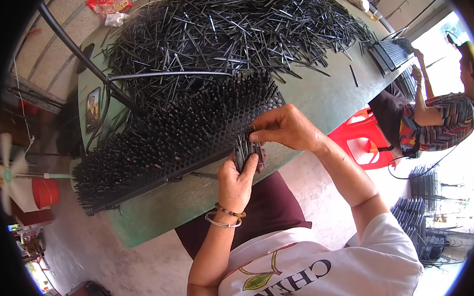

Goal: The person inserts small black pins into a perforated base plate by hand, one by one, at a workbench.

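Black thin strips (241, 149) sit bundled in my left hand (234, 182), its fingers curled around them and the thumb laid across the front. My right hand (292, 131) has its thumb and forefinger nearly together at the bundle's upper end, touching it; I cannot tell whether a single strip is pinched there. The bundle is just beside the near edge of a perforated black rack (272, 102). Its holes hold dense upright strips (167, 124), with some bare toward the right end. Beyond, a loose strip heap (242, 36) covers much of the green tabletop (322, 101).
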`<state>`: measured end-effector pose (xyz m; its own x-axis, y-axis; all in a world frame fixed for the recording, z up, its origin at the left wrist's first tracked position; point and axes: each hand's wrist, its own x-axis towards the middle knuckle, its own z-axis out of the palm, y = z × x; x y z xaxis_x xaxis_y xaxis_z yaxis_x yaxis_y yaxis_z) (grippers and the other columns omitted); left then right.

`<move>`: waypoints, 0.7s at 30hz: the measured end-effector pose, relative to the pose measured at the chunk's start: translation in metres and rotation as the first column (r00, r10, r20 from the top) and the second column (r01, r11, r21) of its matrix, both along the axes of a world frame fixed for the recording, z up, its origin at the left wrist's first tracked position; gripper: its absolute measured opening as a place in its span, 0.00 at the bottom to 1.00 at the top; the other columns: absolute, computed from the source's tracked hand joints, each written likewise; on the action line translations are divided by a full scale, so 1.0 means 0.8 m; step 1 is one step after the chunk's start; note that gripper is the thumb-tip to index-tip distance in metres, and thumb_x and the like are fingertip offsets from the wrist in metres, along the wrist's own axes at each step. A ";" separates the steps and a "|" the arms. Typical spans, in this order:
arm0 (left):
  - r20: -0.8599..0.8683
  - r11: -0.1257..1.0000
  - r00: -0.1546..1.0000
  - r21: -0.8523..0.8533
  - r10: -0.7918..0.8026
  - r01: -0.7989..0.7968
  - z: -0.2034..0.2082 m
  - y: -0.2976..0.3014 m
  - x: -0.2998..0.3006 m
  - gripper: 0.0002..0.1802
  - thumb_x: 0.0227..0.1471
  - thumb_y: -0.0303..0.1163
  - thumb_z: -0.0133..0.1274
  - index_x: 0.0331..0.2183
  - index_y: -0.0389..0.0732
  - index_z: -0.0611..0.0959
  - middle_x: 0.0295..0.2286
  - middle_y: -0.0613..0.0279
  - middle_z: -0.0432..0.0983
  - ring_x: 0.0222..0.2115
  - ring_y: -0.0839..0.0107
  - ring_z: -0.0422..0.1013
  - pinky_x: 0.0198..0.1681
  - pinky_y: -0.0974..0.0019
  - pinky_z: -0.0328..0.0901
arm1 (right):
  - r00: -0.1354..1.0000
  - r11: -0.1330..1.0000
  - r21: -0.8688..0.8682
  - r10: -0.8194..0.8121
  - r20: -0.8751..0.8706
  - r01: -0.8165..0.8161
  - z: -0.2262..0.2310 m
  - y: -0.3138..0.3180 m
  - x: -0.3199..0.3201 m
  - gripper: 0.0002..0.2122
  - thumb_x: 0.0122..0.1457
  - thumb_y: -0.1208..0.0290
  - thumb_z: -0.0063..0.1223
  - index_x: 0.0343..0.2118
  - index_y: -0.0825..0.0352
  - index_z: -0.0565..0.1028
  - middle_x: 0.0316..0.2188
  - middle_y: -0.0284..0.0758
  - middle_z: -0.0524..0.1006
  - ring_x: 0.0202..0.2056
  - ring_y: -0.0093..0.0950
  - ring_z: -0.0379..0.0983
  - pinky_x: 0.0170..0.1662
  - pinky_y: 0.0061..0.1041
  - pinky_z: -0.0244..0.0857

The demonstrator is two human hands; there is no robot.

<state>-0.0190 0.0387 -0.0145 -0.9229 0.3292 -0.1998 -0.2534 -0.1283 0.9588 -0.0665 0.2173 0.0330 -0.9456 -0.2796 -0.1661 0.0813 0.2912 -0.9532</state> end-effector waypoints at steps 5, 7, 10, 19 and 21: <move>0.353 0.916 0.936 0.369 0.017 -0.156 0.009 0.004 0.003 0.12 0.56 0.30 0.49 0.42 0.37 0.76 0.38 0.57 0.76 0.38 0.70 0.74 0.41 0.64 0.71 | 0.999 0.994 -0.098 -0.045 0.002 0.045 0.002 0.007 -0.004 0.11 0.53 0.70 0.60 0.34 0.74 0.76 0.25 0.31 0.77 0.27 0.15 0.70 0.30 0.18 0.66; 0.395 0.896 0.919 0.410 -0.003 -0.173 0.008 0.001 0.003 0.12 0.57 0.32 0.49 0.42 0.38 0.76 0.40 0.57 0.75 0.41 0.68 0.72 0.43 0.61 0.70 | 0.994 0.972 -0.211 -0.107 -0.017 0.101 0.009 0.011 -0.011 0.12 0.54 0.70 0.59 0.35 0.74 0.75 0.27 0.31 0.77 0.29 0.14 0.70 0.32 0.16 0.66; 0.446 0.878 0.895 0.432 -0.012 -0.204 0.014 0.002 0.005 0.11 0.56 0.32 0.49 0.41 0.39 0.76 0.41 0.56 0.74 0.42 0.67 0.72 0.44 0.60 0.70 | 0.974 0.976 -0.166 -0.169 -0.151 0.144 0.017 0.017 -0.027 0.11 0.54 0.70 0.59 0.35 0.73 0.76 0.26 0.29 0.76 0.29 0.13 0.68 0.33 0.16 0.64; 0.491 0.898 0.870 0.402 -0.046 -0.179 0.007 0.001 0.011 0.10 0.56 0.31 0.50 0.39 0.37 0.76 0.40 0.54 0.74 0.42 0.66 0.72 0.42 0.61 0.71 | 0.865 0.981 0.081 -0.116 -0.488 0.178 0.014 0.000 -0.055 0.08 0.52 0.72 0.59 0.34 0.69 0.77 0.29 0.31 0.78 0.33 0.19 0.72 0.38 0.20 0.66; 0.488 0.898 0.871 0.404 -0.051 -0.175 0.006 0.001 0.011 0.10 0.56 0.31 0.50 0.39 0.37 0.76 0.40 0.55 0.74 0.41 0.66 0.72 0.42 0.61 0.71 | 0.854 0.982 0.080 -0.107 -0.509 0.171 0.013 -0.001 -0.056 0.08 0.52 0.73 0.59 0.34 0.69 0.77 0.30 0.32 0.78 0.33 0.20 0.73 0.38 0.20 0.67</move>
